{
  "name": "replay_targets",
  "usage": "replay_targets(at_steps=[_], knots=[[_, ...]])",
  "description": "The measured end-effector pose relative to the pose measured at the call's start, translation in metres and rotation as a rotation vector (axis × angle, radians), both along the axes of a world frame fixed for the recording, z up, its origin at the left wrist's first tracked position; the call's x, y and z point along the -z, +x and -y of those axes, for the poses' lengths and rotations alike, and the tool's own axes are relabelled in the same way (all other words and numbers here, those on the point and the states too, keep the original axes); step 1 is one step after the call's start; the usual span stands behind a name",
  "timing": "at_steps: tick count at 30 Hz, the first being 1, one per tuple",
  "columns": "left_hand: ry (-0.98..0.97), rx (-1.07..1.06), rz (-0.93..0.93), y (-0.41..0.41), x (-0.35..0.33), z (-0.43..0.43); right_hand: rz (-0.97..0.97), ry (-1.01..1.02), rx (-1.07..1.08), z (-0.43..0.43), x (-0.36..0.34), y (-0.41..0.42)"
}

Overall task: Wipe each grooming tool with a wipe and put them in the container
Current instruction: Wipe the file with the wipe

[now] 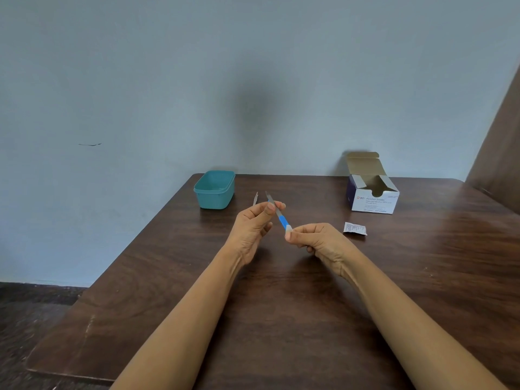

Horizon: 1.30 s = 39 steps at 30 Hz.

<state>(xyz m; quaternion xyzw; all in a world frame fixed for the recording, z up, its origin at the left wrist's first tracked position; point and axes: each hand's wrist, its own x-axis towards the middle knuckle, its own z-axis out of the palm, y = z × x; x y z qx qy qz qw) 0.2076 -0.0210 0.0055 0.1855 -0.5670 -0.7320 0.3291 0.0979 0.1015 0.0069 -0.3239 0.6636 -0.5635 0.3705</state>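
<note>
Head view: my left hand (254, 223) pinches the metal end of a blue-handled nail file (277, 212); my right hand (315, 237) grips a white wipe (288, 228) folded over its handle end. Wiping is in hand. Beyond my left hand stands the teal container (214, 189), with a second metal tool (255, 199) lying beside it. Next, I judge, the file goes there.

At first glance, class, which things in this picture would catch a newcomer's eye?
Two bare hands at the centre: the left hand holds a blue-handled nail file while the right hand pinches a white wipe on its handle. A teal container sits behind left, and an open alcohol swab box stands far right.
</note>
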Motion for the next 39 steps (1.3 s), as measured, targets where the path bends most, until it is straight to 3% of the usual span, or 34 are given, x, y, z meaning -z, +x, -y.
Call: replay_targets(at_steps=[10, 17, 26, 33, 39], knots=[[0.017, -0.15, 0.023, 0.0, 0.0, 0.006, 0.048, -0.101, 0.014, 0.006, 0.003, 0.009], [0.04, -0.246, -0.008, 0.007, -0.008, 0.013, 0.119, -0.135, 0.145, 0.012, 0.01, 0.009], [-0.214, -0.42, 0.002, 0.008, -0.037, 0.047, 0.002, -0.123, 0.14, 0.039, 0.004, 0.006], [-0.417, -0.641, 0.207, 0.004, -0.066, 0.096, 0.016, -0.251, 0.318, 0.094, -0.002, -0.007], [-0.649, -0.825, 0.495, -0.001, -0.071, 0.134, -0.167, -0.321, 0.589, 0.13, 0.014, -0.022]])
